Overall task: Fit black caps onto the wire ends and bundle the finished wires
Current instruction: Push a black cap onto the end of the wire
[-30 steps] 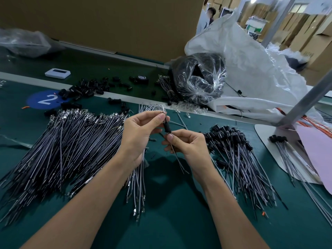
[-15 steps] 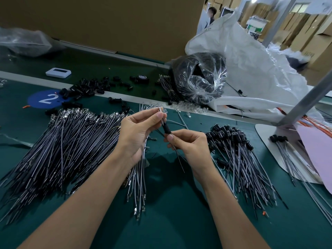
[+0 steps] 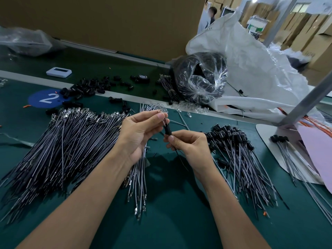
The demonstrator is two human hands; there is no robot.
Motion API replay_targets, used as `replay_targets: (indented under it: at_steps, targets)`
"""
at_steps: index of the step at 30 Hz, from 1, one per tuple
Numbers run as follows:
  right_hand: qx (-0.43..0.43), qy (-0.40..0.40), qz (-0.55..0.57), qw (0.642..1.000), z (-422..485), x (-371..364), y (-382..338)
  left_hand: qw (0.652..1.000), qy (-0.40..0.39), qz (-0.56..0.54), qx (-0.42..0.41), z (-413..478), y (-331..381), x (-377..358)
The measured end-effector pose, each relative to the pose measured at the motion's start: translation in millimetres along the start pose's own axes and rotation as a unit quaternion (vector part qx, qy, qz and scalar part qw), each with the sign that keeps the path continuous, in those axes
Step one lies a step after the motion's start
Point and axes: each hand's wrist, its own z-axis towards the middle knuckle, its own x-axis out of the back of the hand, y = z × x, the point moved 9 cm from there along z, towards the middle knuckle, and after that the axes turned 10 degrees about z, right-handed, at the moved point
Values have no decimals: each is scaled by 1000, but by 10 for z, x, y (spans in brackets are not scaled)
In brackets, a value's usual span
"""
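Capping step, just left of the heap of capped grey wires (image 3: pixel 237 146): left hand (image 3: pixel 142 130) pinches the thin grey wire (image 3: pixel 164 122) tip, right hand (image 3: pixel 188 144) pinches the small black cylindrical cap (image 3: pixel 168 130); next, judged: seat cap fully

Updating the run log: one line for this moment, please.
capping | left hand pinches wire tip | right hand pinches wire at black cap | capped wires right | uncapped wires left

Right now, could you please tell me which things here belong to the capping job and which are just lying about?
In the job: wire and cap held between left hand and right hand; uncapped wires; capped wires; loose caps.
Lying about: white device; tape roll; white sack; pink sheet.
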Motion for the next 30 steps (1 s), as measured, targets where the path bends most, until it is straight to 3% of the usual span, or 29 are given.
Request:
replay_targets:
  at_steps: [16, 20, 24, 30]
  targets:
    - [-2, 1, -34, 999, 3, 2, 24, 1000, -19, 4, -2, -1, 8, -23]
    - [-4, -16, -29, 999, -20, -38, 11, 998, -11, 60, -21, -8, 33, -15]
    - [16, -2, -52, 999, -20, -30, -17, 991, -33, 122, -43, -43, 44, -107]
    - [78, 46, -74, 993, -29, 24, -73, 993, -11, 110, -51, -62, 10, -116]
